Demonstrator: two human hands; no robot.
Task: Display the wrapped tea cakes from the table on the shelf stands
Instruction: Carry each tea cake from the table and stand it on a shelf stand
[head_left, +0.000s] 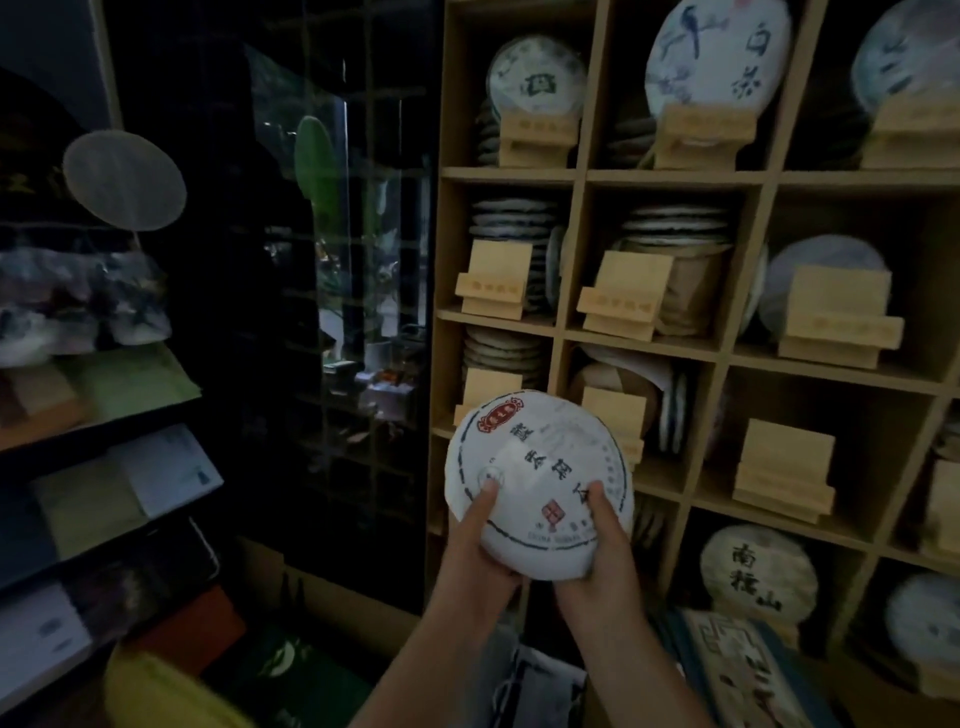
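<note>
I hold a round white-wrapped tea cake (545, 457) with a red seal and dark characters in front of the left column of the wooden cubby shelf (571, 176). My left hand (475, 545) grips its lower left edge, thumb on the face. My right hand (602, 551) grips the lower right edge the same way. The cake covers the lower part of a wooden stand (491, 387) with no cake on it in the third-row left cubby. More bare stands (496, 283) (626, 296) (784, 467) sit in nearby cubbies.
Displayed cakes stand on stands in the top row (537, 75) (719, 54) and low right (758, 571). Stacks of cakes lie behind the stands. Tilted racks of boxed goods (130, 467) fill the left. A dark glass panel (332, 312) lies between racks and shelf.
</note>
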